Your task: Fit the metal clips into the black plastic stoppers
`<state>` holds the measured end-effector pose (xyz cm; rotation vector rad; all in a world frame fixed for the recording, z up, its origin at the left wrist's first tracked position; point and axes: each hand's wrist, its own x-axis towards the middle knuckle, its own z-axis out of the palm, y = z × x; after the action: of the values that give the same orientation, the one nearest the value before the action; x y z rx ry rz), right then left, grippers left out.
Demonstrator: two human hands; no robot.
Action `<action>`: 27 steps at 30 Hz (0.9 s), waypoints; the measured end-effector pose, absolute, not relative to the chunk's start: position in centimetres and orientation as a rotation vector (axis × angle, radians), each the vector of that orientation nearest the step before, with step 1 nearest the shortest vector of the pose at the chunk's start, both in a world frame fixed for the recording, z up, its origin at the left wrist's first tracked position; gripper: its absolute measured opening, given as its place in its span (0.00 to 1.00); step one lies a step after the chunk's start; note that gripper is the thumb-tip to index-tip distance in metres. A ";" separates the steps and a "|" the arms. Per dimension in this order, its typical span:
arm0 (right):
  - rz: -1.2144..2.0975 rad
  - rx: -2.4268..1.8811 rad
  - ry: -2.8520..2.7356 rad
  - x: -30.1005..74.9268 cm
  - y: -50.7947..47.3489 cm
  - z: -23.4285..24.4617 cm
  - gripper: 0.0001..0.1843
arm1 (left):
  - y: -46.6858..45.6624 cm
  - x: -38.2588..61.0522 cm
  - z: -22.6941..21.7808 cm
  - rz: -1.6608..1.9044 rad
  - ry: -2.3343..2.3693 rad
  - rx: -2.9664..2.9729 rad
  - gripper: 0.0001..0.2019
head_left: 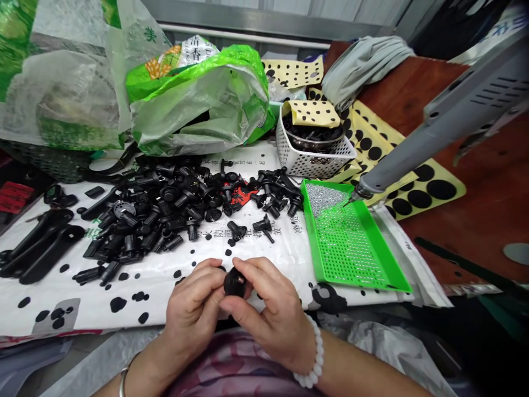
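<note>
Close to my body, over the table's front edge, both hands meet around a small round black plastic part [235, 283]. My left hand [197, 300] has its fingers closed on the part's left side. With thumb and fingertips, my right hand [264, 300] grips the same part from the right. Only its rounded face shows; the rest is hidden by my fingers. Beyond my hands lie two loose black fittings [263, 224], one with a ribbed stem. A large heap of similar black plastic fittings [165, 193] spreads to the left and behind.
A green tray [317, 242] of small metal screws [326, 198] stands at right, with a grey electric screwdriver [397, 160] hanging above. Behind are a white basket [293, 157], yellow sticker sheets [430, 187] and green plastic bags [198, 105]. Black handles [49, 248] lie far left.
</note>
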<state>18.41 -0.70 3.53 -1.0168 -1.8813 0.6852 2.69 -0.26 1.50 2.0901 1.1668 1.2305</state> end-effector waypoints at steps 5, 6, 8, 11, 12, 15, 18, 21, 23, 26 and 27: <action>0.557 -1.078 -1.986 17.6 -0.5 4.0 0.28 | 0.0 2.7 1.5 1.297 1.201 2.078 0.07; 0.544 -1.067 -1.986 17.6 -0.4 4.0 0.28 | 0.0 2.6 1.6 1.304 1.200 2.072 0.07; 0.559 -1.030 -1.981 17.7 -0.2 4.3 0.26 | 0.1 2.4 1.8 1.294 1.192 2.071 0.07; 0.649 -0.993 -1.987 18.2 0.3 4.9 0.21 | 0.3 2.1 1.9 1.234 1.153 2.115 0.07; 0.670 -1.001 -1.989 18.4 0.4 5.2 0.19 | 0.4 2.1 1.9 1.218 1.138 2.137 0.07; 0.668 -1.040 -1.978 18.8 0.5 5.8 0.13 | 0.5 2.0 1.7 1.225 1.103 2.202 0.07; 0.629 -1.057 -1.964 18.7 0.2 5.9 0.10 | 0.4 2.2 1.7 1.239 1.088 2.231 0.08; 0.543 -1.074 -1.951 18.5 -0.3 5.4 0.15 | 0.2 2.5 1.7 1.246 1.061 2.218 0.08; 0.472 -1.078 -1.944 18.3 -0.7 4.9 0.19 | 0.2 2.5 1.7 1.264 1.052 2.226 0.07; 0.397 -1.087 -1.950 18.2 -1.0 4.4 0.25 | 0.1 2.6 1.7 1.269 1.059 2.277 0.05; 0.390 -1.092 -1.961 18.2 -1.0 4.4 0.26 | 0.2 2.6 1.7 1.271 1.066 2.289 0.05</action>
<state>18.15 -1.01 4.36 -1.0923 -1.9606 0.3897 2.59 0.16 1.72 2.2889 1.0657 1.2707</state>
